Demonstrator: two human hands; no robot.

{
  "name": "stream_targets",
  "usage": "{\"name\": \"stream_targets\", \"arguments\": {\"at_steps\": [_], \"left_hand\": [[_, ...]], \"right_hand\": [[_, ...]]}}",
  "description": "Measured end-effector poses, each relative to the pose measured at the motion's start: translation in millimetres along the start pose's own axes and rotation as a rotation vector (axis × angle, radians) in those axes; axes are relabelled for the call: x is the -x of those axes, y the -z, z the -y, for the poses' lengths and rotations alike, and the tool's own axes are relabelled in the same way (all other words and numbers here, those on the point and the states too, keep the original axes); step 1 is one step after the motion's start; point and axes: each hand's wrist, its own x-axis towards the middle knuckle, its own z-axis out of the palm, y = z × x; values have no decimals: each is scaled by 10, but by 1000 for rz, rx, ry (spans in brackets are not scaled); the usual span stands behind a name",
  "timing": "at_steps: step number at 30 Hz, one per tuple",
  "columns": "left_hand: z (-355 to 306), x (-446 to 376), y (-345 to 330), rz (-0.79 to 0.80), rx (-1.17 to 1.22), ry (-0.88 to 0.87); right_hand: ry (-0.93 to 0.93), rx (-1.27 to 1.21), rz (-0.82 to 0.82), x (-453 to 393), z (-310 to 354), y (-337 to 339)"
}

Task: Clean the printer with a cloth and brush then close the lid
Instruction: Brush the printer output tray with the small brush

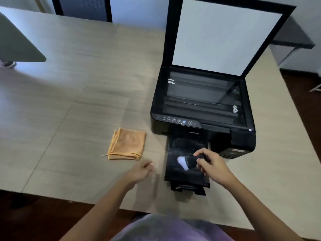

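Observation:
A black printer (pixel 243 138) stands on the right part of the table, its scanner lid (pixel 225 35) raised upright and the glass (pixel 201 94) exposed. Its black output tray (pixel 182 178) is pulled out toward me. My right hand (pixel 213 166) grips a short brush (pixel 186 161) with a black body and white bristle tips, and the bristles rest on the tray. My left hand (pixel 142 171) hovers above the table left of the tray, fingers loosely curled and holding nothing; it is blurred. A folded orange cloth (pixel 127 144) lies flat on the table, left of the printer.
The light wooden table (pixel 69 101) runs far to the left and back. A grey chair back (pixel 19 44) shows at the far left edge. A dark chair (pixel 83 7) stands behind the table. Dark floor lies below the near table edge.

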Motion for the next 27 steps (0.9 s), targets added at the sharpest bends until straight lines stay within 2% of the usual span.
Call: {"name": "stream_targets", "arguments": {"at_steps": [1, 3, 7, 9, 13, 16, 18, 20, 21, 24, 27], "left_hand": [[-15, 2, -144, 119, -2, 56], [-85, 15, -341, 212, 28, 126], [-115, -72, -483, 202, 91, 125], [-94, -108, -511, 193, 132, 151], [-62, -123, -555, 181, 134, 193], [-81, -114, -577, 170, 158, 180], [-95, -96, -584, 148, 176, 162], [-89, -97, -571, 145, 185, 167], [-99, -95, -566, 151, 195, 183], [-99, -97, -561, 157, 164, 209], [-138, -71, -543, 165, 124, 198]], "right_hand": [[-16, 26, -33, 17, -29, 50], [-1, 84, -49, 31, -18, -37], [31, 310, 121, 78, -42, -520], [-29, 491, 84, 86, -197, -482], [-217, 812, -15, 265, -390, 63], [-47, 618, -137, 296, -154, -58], [18, 473, -19, 287, 25, -391], [-19, 439, 115, 270, -43, -586], [-67, 480, 111, 251, -154, -525], [-241, 659, -19, 301, -447, -28], [-172, 616, -311, 328, -408, 249]]}}
